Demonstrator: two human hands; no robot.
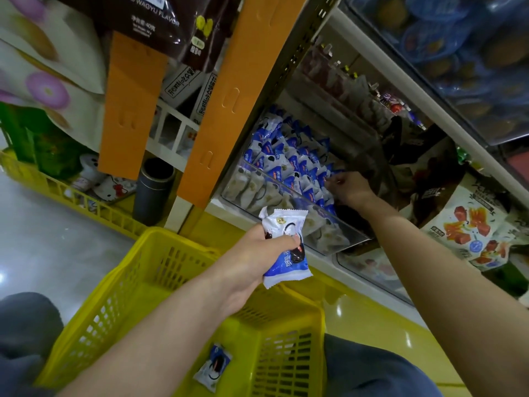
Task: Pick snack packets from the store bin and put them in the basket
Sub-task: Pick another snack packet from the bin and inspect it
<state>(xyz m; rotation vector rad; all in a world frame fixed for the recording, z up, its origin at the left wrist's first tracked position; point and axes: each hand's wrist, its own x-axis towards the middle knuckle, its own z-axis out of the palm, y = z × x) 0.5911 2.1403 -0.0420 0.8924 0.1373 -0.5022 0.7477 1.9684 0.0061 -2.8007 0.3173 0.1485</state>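
The left hand (266,247) is gripping blue-and-white snack packets (286,253) with curled fingers above the yellow basket (126,270), where one more packet (213,366) is lying. The right hand (347,187) is reaching into the clear store bin (337,236), its fingers touching the stacked packets (297,164); whether they are gripping one is unclear.

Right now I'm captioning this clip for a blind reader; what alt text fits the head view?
A person's left hand holds blue-and-white snack packets over a yellow basket with one packet already lying inside. Their right hand reaches into a clear shelf bin packed with matching packets.
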